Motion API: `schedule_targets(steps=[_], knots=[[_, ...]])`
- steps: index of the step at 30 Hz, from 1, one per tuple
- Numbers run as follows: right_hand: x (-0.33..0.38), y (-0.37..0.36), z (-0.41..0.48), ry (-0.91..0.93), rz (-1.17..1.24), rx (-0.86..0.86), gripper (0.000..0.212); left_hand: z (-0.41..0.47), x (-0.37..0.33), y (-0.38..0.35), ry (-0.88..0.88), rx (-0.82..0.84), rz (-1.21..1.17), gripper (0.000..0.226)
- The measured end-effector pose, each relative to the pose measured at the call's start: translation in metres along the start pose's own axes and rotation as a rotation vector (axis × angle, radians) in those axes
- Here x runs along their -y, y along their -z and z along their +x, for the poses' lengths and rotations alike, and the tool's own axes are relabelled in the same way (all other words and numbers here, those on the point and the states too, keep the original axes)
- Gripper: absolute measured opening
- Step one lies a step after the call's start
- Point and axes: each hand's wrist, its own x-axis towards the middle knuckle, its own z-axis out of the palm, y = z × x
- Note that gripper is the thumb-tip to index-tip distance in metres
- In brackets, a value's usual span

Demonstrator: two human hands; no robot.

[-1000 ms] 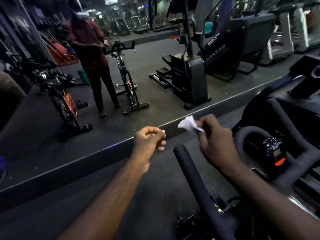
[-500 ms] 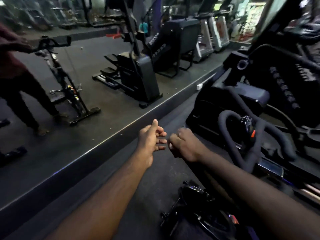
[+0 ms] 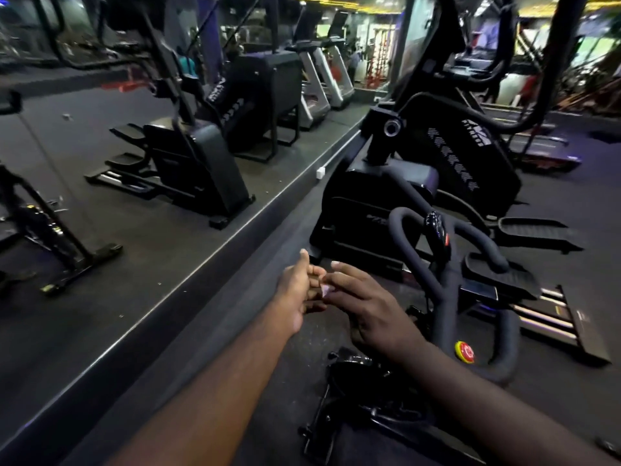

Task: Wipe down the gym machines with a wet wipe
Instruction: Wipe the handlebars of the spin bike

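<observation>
Two hands meet: left hand (image 3: 297,292) grip curled round the wet wipe (image 3: 325,291), right hand (image 3: 369,309) fingers (image 3: 339,280) straight, touching it.

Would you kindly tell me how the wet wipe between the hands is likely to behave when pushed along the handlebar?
Probably floppy and light: the wet wipe shows only as a small crumpled scrap between the left hand and right hand. It would likely bunch or wrap round the rounded handlebar rather than stay flat.
</observation>
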Motion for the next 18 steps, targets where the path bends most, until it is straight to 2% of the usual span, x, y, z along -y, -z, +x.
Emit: schedule_targets(steps=[2, 4, 7, 9, 12, 15, 18], knots=[[0.002, 0.005, 0.012, 0.006, -0.038, 0.09, 0.026, 0.003, -0.011, 0.0, -0.013, 0.016, 0.054, 0.059], [0.002, 0.007, 0.025, -0.041, 0.021, 0.079, 0.021, 0.005, -0.023, -0.005, -0.039, 0.016, 0.101, 0.06], [-0.005, 0.011, 0.03, -0.388, 0.251, -0.132, 0.032, 0.008, -0.042, -0.018, -0.107, 0.001, 0.163, 0.06], [-0.006, 0.012, 0.014, -0.556, 0.285, -0.211, 0.035, 0.01, -0.048, -0.027, -0.152, 0.003, 0.22, 0.059], [-0.004, 0.014, -0.024, -0.478, 0.152, -0.177, 0.048, 0.016, -0.046, -0.043, -0.18, 0.029, 0.332, 0.062], [-0.004, 0.02, -0.055, -0.367, 0.066, -0.189, 0.04, 0.022, -0.039, -0.057, -0.175, 0.066, 0.317, 0.066], [0.0, 0.038, -0.07, -0.224, 0.056, -0.161, 0.031, 0.022, -0.037, -0.063, -0.068, 0.121, 0.285, 0.073]])
